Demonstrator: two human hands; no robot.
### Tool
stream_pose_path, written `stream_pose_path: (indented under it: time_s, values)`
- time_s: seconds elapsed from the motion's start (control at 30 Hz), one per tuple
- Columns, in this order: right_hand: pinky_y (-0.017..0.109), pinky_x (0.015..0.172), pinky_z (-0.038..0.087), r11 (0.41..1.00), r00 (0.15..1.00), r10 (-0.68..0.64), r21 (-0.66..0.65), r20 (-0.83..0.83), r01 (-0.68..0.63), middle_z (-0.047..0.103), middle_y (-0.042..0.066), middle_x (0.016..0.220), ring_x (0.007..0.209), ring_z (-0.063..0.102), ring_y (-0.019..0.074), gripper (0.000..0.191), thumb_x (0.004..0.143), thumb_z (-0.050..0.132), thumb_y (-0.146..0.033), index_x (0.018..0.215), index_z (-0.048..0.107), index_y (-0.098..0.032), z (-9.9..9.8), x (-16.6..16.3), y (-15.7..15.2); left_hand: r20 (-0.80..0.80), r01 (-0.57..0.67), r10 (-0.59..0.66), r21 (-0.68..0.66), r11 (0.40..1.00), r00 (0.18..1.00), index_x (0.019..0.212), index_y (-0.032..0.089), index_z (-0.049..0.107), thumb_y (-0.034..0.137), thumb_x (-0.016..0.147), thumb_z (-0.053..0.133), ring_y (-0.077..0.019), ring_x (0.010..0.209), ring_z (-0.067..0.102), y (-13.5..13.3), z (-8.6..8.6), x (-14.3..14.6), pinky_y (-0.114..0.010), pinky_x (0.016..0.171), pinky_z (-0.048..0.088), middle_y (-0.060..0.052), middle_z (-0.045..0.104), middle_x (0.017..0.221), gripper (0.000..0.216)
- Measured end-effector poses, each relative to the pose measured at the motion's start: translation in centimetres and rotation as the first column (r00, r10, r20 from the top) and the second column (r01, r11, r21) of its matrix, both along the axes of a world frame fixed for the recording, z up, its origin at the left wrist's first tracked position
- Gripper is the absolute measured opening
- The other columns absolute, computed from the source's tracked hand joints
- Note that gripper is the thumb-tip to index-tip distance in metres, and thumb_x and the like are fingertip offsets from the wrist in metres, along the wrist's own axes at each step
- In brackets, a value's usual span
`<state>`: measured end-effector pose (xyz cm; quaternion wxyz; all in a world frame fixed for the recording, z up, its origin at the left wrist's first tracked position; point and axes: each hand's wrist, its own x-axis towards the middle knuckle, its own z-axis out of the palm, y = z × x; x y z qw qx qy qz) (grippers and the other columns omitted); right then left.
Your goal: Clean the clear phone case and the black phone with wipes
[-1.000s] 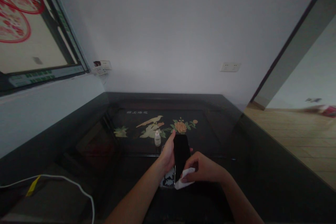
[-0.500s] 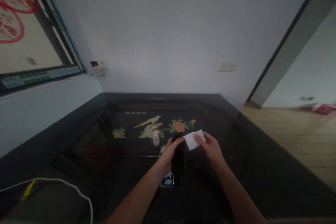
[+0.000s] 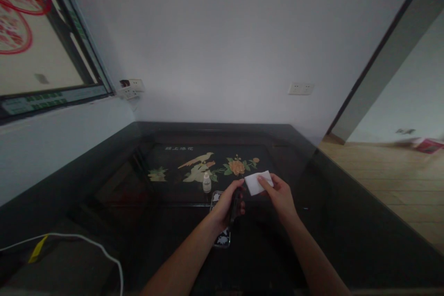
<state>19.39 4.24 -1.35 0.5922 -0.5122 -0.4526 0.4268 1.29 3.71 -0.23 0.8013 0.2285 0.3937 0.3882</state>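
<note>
My left hand [image 3: 226,204] is closed around a black phone [image 3: 235,203], held edge-on above the dark table [image 3: 312,222]. My right hand [image 3: 279,193] pinches a small white wipe [image 3: 255,182] just to the right of the phone's top end. Under my left hand a phone case [image 3: 222,236] with a black and white pattern lies flat on the table. A small white bottle [image 3: 206,182] stands upright just left of my hands.
The table top carries a painted panel with a bird and flowers [image 3: 208,166]. A white cable with a yellow tag [image 3: 69,245] lies at the front left. Walls with sockets [image 3: 300,88] close the back and left; a wooden floor [image 3: 391,185] opens to the right.
One second ago my right hand pressed the wipe at the phone's lower end. It has since lifted away to the upper right, and my left hand has turned the phone edge-on.
</note>
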Motion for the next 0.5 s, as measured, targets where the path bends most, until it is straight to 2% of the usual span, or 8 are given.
stream_pose_path:
  time_s: [0.1,0.2,0.37,0.5]
  values:
    - [0.030,0.061,0.057,0.999,0.999,-0.047,0.020,0.001,0.047,0.077,0.007,0.091,0.074,0.070,0.0234,0.043,0.076,0.082,-0.055,0.097,0.074,-0.018,-0.08,0.06,0.03,0.033,-0.010,0.012,-0.065,0.998,0.999,0.098,0.012,0.067,0.057,0.090,0.062,-0.0120,0.055,0.060,0.33,-0.05,0.05,-0.022,0.050,0.048,0.000,0.060,0.067,0.046]
    - [0.032,0.066,0.058,0.992,0.994,-0.110,0.062,0.030,0.108,0.078,0.008,0.091,0.076,0.071,0.0242,0.042,0.077,0.080,-0.055,0.095,0.073,-0.018,-0.05,0.09,0.08,0.083,-0.002,0.009,-0.076,0.997,0.997,0.102,0.010,0.068,0.061,0.093,0.056,-0.0162,0.062,0.067,0.40,-0.15,0.12,-0.025,0.054,0.053,-0.005,0.067,0.073,0.053]
    - [0.035,0.069,0.060,0.974,0.973,-0.198,0.133,0.117,0.182,0.078,0.009,0.088,0.078,0.073,0.0267,0.041,0.080,0.077,-0.055,0.095,0.073,-0.017,0.29,-0.18,-0.16,0.187,0.093,-0.078,-0.075,0.993,0.979,0.109,0.007,0.068,0.068,0.097,0.039,-0.0238,0.075,0.073,0.33,-0.66,0.16,-0.036,0.068,0.061,-0.015,0.074,0.089,0.068]
    - [0.037,0.080,0.062,0.965,0.959,-0.174,0.235,0.224,0.120,0.079,0.010,0.098,0.090,0.075,0.0282,0.033,0.085,0.074,-0.047,0.097,0.077,-0.017,0.40,-0.89,-0.74,0.234,0.144,-0.128,-0.053,0.988,0.964,0.113,0.005,0.068,0.069,0.097,0.037,-0.0257,0.078,0.075,0.30,-0.96,0.19,-0.037,0.070,0.061,-0.018,0.076,0.095,0.073]
